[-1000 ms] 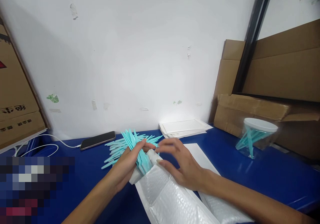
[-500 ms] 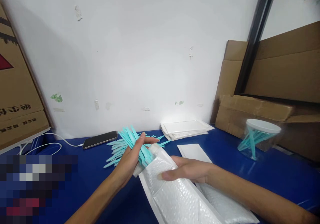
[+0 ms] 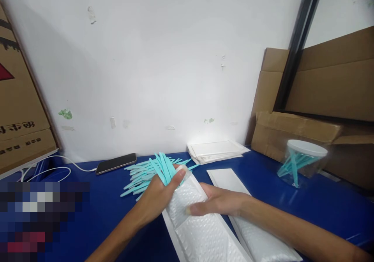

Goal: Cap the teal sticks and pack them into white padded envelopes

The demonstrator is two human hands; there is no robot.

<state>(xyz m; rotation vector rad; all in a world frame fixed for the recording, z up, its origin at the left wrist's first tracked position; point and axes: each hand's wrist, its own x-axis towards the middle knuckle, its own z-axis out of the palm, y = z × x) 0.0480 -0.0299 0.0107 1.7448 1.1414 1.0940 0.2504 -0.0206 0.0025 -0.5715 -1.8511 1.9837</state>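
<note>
My left hand (image 3: 163, 192) is closed around a bundle of flat teal plastic sticks (image 3: 163, 166) at the mouth of a white bubble mailer (image 3: 201, 234). The upper ends of the sticks poke out past my thumb, while their lower ends are hidden inside the mailer. My right hand (image 3: 219, 201) grips the mailer's right side, thumb on its front face and fingers behind. Behind my left hand, a loose pile of similar teal sticks (image 3: 136, 178) lies on the blue table.
Another bubble mailer (image 3: 263, 236) lies under my right forearm. Flat white mailers (image 3: 217, 149) are stacked against the wall. A clear jar (image 3: 300, 164) with a white lid holds teal sticks at right. A phone (image 3: 117, 163) with a white cable lies left. Cardboard boxes (image 3: 25, 98) flank the table (image 3: 321, 211).
The teal sticks have slid deeper into the mailer, so less of them sticks out. My left hand has moved down and right, its thumb now over the mailer's mouth.
</note>
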